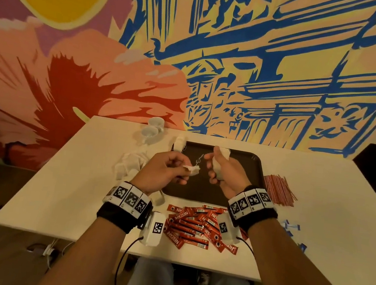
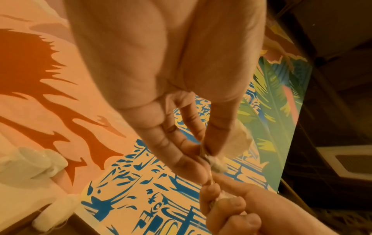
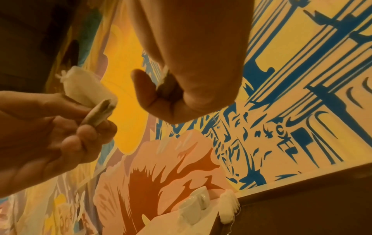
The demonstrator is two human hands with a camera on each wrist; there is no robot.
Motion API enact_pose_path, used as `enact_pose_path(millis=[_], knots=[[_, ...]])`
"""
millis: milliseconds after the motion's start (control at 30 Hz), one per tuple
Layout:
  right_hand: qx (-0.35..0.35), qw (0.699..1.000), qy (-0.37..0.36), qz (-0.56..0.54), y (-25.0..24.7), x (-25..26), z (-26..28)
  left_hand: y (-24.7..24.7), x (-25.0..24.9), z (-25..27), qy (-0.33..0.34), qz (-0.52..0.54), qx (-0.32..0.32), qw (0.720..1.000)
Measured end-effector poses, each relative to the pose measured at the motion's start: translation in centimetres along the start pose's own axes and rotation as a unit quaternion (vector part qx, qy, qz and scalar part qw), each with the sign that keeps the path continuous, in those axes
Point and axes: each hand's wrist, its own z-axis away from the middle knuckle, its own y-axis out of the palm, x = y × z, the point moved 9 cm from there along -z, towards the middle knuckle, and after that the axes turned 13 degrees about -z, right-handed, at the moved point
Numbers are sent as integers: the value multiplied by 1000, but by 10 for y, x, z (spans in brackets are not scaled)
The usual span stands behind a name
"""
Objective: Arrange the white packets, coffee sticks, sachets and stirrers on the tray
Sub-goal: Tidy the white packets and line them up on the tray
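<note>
A: Pinching a small white paper packet (image 1: 192,168) between thumb and fingertips, the left hand (image 1: 166,171) is hovering over the dark rectangular plastic tray (image 1: 250,164); the right hand (image 1: 223,170) is clutching a bunch of white packets (image 1: 217,167), with thin strings tangling between the two.

B: How far along?

A: Barely begun, I judge. One white packet (image 1: 179,143) is sitting at the tray's far left corner. More white packets (image 1: 130,163), red coffee sticks (image 1: 195,226), red thin stirrers (image 1: 279,189) and blue-marked sachets (image 1: 291,227) are all still waiting on the white tabletop (image 1: 315,217).
</note>
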Motion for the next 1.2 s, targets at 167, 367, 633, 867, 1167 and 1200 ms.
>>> enact_pose_path(millis=[167, 367, 633, 867, 1167, 1200], knots=[[72, 991, 102, 38, 8, -19, 11, -8, -23, 4, 152, -108, -31, 982], [187, 971, 142, 39, 33, -26, 27, -5, -24, 2, 179, -153, -20, 972], [121, 991, 52, 3, 15, -11, 10, -5, 7, -3, -10, 66, 6, 998], [115, 991, 45, 51, 11, -22, 3, -10, 4, -13, 15, -52, -31, 998], [92, 992, 39, 78, -6, -25, -9, -17, 9, -30, 17, -129, -14, 991], [90, 992, 39, 79, -7, -26, -11, -18, 8, -33, 18, -136, -16, 990]])
